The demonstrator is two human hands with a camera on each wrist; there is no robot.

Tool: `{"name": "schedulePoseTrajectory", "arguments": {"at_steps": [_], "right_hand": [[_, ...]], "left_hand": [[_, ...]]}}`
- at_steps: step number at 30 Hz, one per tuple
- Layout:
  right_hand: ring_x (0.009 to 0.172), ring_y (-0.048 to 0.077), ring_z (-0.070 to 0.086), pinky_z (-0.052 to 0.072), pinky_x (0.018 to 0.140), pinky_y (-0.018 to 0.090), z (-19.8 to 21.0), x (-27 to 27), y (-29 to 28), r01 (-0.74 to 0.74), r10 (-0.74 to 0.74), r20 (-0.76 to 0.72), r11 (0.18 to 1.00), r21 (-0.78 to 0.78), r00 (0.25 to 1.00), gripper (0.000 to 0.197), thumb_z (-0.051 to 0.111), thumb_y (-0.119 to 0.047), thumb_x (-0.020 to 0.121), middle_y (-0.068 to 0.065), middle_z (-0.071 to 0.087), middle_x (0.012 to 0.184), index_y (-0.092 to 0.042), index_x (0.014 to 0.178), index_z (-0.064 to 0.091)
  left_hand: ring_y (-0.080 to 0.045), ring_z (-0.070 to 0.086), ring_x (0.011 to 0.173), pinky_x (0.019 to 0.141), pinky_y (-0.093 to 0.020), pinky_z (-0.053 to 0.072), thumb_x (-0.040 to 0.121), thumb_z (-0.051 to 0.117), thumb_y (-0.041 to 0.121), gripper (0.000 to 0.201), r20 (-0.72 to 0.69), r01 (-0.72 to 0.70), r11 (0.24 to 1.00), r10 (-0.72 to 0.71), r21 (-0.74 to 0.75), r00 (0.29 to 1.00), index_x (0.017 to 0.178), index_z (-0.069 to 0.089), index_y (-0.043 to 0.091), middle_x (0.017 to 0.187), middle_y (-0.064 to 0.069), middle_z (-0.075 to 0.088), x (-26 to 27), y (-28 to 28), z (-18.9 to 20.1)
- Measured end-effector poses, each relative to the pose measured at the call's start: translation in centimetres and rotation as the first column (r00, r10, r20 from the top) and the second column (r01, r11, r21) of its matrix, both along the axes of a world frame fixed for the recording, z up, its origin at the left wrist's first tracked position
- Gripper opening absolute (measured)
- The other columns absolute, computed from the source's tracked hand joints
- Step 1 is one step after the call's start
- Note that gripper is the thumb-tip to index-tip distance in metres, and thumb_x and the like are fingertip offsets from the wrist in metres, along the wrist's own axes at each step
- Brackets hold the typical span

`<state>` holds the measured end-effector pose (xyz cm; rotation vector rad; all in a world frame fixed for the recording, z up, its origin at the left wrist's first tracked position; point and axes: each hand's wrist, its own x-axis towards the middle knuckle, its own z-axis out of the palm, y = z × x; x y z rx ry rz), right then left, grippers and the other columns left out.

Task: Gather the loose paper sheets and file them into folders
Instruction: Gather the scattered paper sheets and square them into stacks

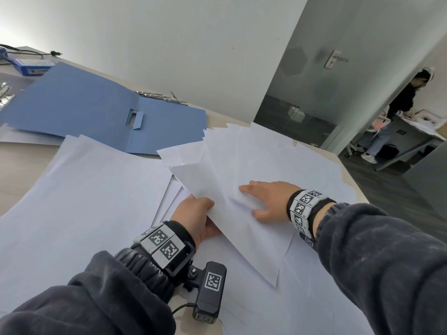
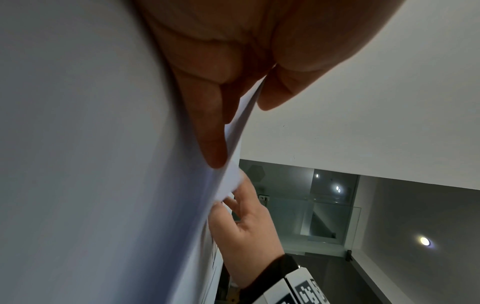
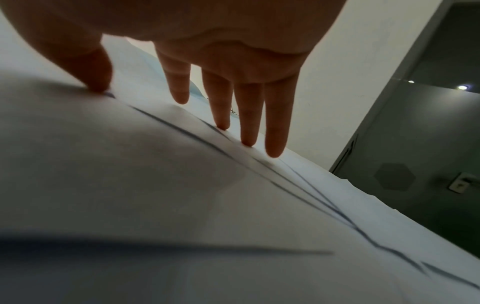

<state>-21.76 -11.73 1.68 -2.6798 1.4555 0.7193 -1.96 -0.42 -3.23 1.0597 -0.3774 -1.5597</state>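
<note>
- Head view: evenly lit and bright, with soft diffuse light; the plain white wall (image 1: 169,44) washes to near overexposure at the upper left corner.
- Wide-angle distortion bends the grey door frame (image 1: 278,81) and the worktop edge.
- Shadows on the loose white paper sheets (image 1: 96,189) are faint and soft-edged.
- Left wrist view: dim; the left hand (image 2: 221,51) is underexposed and close, the paper beside it blurred. A round recessed ceiling lamp (image 2: 424,241) flares.
- Right wrist view: the near paper is out of focus, with smeared dark shadow lines; the right hand (image 3: 207,51) is backlit.
</note>
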Motion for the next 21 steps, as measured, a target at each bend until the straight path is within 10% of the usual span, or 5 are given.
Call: {"name": "schedulePoseTrajectory", "arguments": {"at_steps": [14,21], "right_hand": [[0.129,0.031,0.053,0.046,0.103,0.040,0.1,1.5,1.1,0.099,-0.104,-0.044,0.990,-0.101,0.994,0.071,0.044,-0.037,0.094,-0.003,0.041,0.156,-0.031,0.157,0.014],[0.107,0.029,0.061,0.050,0.088,0.034,0.4,0.5,-0.2,0.240,-0.258,-0.106,0.958,-0.155,0.960,0.039,0.042,-0.013,0.091,0.006,0.063,0.123,-0.023,0.128,0.054]], "left_hand": [[-0.038,0.063,0.089,0.077,-0.059,0.058,0.090,0.045,-0.004,0.034,0.022,0.072,0.997,-0.071,-0.017,0.997,0.122,0.056,0.000,0.102,-0.022,0.063,-0.2,0.2,0.1],[-0.038,0.067,0.089,0.078,-0.057,0.058,0.093,0.043,-0.005,0.033,0.022,0.047,0.999,-0.048,0.022,0.999,0.123,0.055,0.001,0.105,-0.024,0.067,-0.2,0.0,0.0]]}}
